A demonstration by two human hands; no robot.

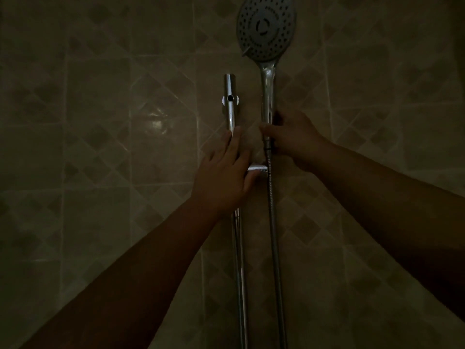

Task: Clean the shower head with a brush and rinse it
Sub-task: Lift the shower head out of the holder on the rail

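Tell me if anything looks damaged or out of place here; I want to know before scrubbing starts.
Nothing looks damaged, though the light is dim. The shower head stands upright, its handle held by the right hand, hose hanging straight below. The left hand rests on the slide rail at the holder. No brush is in view.

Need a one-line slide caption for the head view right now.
Right hand grips the shower head handle; left hand rests on the chrome rail.

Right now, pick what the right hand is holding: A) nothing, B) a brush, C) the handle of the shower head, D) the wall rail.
C: the right hand has its fingers curled round the lower handle of the shower head, just above the hose.
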